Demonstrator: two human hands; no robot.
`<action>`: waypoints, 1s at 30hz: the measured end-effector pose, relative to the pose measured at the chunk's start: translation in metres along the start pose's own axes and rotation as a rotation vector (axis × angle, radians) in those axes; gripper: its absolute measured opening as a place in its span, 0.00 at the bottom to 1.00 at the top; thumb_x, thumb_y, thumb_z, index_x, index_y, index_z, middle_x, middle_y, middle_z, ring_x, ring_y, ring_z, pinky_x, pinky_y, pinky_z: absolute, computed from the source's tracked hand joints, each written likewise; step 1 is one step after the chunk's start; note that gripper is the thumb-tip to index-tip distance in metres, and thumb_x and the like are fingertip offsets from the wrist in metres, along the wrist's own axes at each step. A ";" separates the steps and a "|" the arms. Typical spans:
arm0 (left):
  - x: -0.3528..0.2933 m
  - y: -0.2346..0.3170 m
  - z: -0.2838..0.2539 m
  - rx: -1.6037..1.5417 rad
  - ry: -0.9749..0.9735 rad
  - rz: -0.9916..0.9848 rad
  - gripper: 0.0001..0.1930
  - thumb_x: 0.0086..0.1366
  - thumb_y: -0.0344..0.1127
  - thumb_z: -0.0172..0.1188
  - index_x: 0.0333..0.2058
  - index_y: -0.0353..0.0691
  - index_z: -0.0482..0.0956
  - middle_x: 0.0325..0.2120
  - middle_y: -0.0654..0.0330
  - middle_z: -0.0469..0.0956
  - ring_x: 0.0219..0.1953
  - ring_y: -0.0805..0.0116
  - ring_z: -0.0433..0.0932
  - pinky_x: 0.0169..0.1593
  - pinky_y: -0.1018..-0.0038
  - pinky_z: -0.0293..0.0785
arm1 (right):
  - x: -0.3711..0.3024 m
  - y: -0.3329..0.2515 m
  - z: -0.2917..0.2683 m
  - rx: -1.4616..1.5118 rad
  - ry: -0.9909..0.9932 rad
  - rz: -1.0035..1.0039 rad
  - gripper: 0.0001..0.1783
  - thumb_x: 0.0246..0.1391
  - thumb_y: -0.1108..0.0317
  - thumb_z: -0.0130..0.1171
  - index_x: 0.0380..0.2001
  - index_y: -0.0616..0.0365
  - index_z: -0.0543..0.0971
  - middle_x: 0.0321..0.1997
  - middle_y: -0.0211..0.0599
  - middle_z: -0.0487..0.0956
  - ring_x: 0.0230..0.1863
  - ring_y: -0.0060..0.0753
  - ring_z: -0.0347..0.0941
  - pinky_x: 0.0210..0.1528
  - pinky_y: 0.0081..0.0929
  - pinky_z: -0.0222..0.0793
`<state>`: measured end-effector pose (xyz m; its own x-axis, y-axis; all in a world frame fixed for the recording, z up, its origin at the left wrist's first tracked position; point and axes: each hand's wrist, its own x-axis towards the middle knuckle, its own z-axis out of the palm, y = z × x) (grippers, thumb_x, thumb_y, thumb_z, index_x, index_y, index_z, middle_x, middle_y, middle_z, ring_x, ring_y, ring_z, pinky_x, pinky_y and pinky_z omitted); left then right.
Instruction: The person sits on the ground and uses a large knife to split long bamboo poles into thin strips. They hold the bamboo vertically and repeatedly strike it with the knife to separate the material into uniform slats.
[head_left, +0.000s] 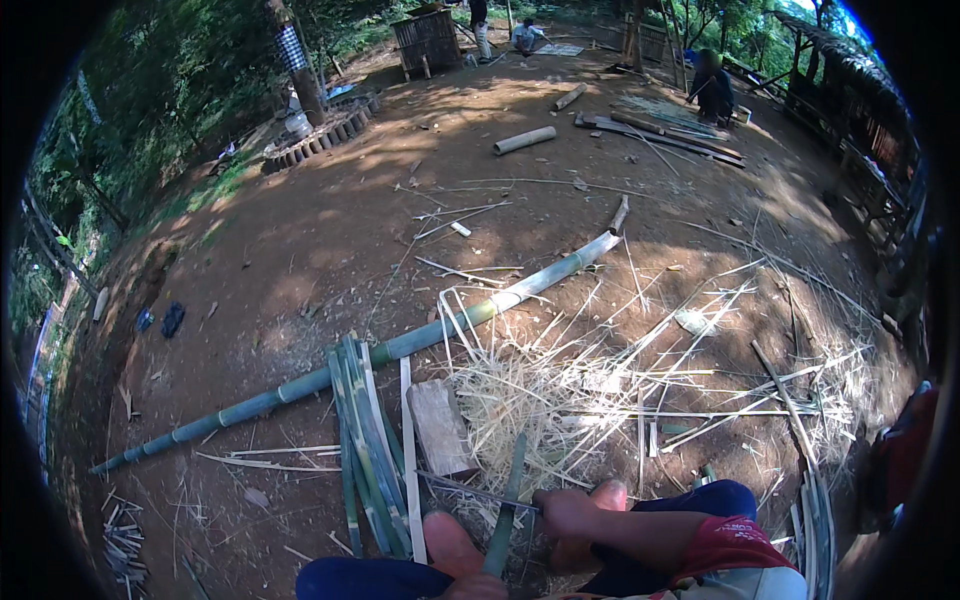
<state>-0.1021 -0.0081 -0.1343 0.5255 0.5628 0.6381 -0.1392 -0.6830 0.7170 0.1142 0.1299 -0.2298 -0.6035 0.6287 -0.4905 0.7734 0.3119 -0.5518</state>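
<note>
My right hand (568, 515) is closed round the handle of a long-bladed knife (470, 489). Its thin dark blade points left and crosses a green bamboo strip (512, 470). At the bottom edge, my left hand (475, 588) shows only in part, closed at the strip's near end. The strip slants up between my orange footwear (452, 543). Just left of it lies a wooden block (440, 430), with a pale flat slat (411, 460) alongside. A bundle of split green bamboo (365, 450) rests farther left.
Pale shavings (540, 390) cover the ground ahead. A long bamboo pole (290, 388) runs diagonally beyond the bundle. More split bamboo (817, 530) lies by my right side. Farther off are a cut bamboo log (525, 140), planks (660, 138) and a crouching person (712, 95).
</note>
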 end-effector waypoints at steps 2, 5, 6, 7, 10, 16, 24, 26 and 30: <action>0.000 -0.001 0.000 0.002 -0.005 0.002 0.21 0.70 0.42 0.49 0.19 0.36 0.71 0.22 0.52 0.73 0.24 0.51 0.74 0.29 0.57 0.70 | -0.002 -0.002 -0.003 0.027 -0.012 -0.020 0.16 0.53 0.59 0.59 0.43 0.54 0.77 0.36 0.48 0.83 0.42 0.56 0.80 0.45 0.52 0.75; 0.000 -0.003 -0.001 0.004 -0.011 0.010 0.22 0.70 0.43 0.49 0.18 0.37 0.71 0.21 0.53 0.72 0.23 0.52 0.73 0.29 0.57 0.70 | 0.002 0.007 0.004 0.018 0.010 -0.019 0.16 0.53 0.59 0.59 0.43 0.54 0.77 0.36 0.48 0.83 0.42 0.56 0.80 0.45 0.52 0.75; -0.001 -0.003 0.000 0.009 -0.006 0.013 0.22 0.71 0.43 0.49 0.18 0.37 0.71 0.21 0.53 0.72 0.23 0.52 0.73 0.29 0.58 0.70 | 0.004 0.010 0.007 0.007 0.025 -0.012 0.16 0.53 0.59 0.60 0.43 0.54 0.77 0.36 0.48 0.83 0.42 0.56 0.80 0.45 0.51 0.75; -0.002 -0.003 0.000 0.010 -0.008 0.014 0.23 0.71 0.43 0.49 0.18 0.37 0.70 0.21 0.53 0.72 0.23 0.52 0.73 0.29 0.58 0.69 | 0.002 0.008 0.006 0.025 0.019 -0.019 0.17 0.53 0.59 0.60 0.43 0.54 0.77 0.36 0.49 0.83 0.42 0.56 0.80 0.45 0.51 0.75; -0.005 -0.001 0.002 0.019 -0.009 0.018 0.23 0.71 0.44 0.48 0.18 0.37 0.70 0.20 0.54 0.71 0.23 0.52 0.73 0.28 0.58 0.69 | -0.002 0.000 0.000 0.056 -0.002 -0.036 0.17 0.53 0.59 0.60 0.44 0.55 0.77 0.36 0.50 0.83 0.43 0.57 0.80 0.45 0.51 0.75; 0.001 0.002 -0.003 -0.017 -0.030 0.008 0.29 0.75 0.52 0.44 0.16 0.40 0.67 0.17 0.56 0.66 0.20 0.54 0.70 0.27 0.59 0.67 | 0.000 0.004 0.005 0.050 0.027 -0.049 0.17 0.52 0.60 0.60 0.44 0.55 0.77 0.37 0.50 0.83 0.43 0.56 0.80 0.46 0.52 0.74; 0.019 0.004 -0.008 -0.062 0.019 0.004 0.32 0.76 0.55 0.41 0.15 0.41 0.66 0.16 0.58 0.65 0.18 0.56 0.68 0.26 0.60 0.66 | 0.000 0.002 0.003 0.037 0.057 -0.059 0.17 0.50 0.59 0.62 0.42 0.52 0.78 0.35 0.49 0.82 0.40 0.56 0.80 0.43 0.51 0.75; 0.018 0.004 -0.008 -0.025 0.009 0.010 0.31 0.76 0.53 0.41 0.15 0.42 0.66 0.16 0.59 0.65 0.18 0.56 0.68 0.26 0.61 0.66 | -0.001 0.001 0.001 0.043 0.045 -0.052 0.17 0.50 0.59 0.63 0.42 0.53 0.78 0.35 0.49 0.82 0.40 0.57 0.80 0.42 0.51 0.75; 0.019 0.002 -0.010 -0.032 -0.006 0.032 0.30 0.76 0.51 0.42 0.15 0.42 0.66 0.15 0.59 0.65 0.18 0.56 0.68 0.25 0.61 0.65 | 0.000 0.000 -0.005 0.046 -0.006 -0.017 0.17 0.52 0.60 0.62 0.43 0.55 0.77 0.37 0.50 0.83 0.42 0.56 0.80 0.45 0.51 0.75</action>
<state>-0.1006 0.0058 -0.1174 0.5257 0.5378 0.6591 -0.1826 -0.6854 0.7049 0.1150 0.1336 -0.2261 -0.6181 0.6191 -0.4844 0.7532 0.2899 -0.5905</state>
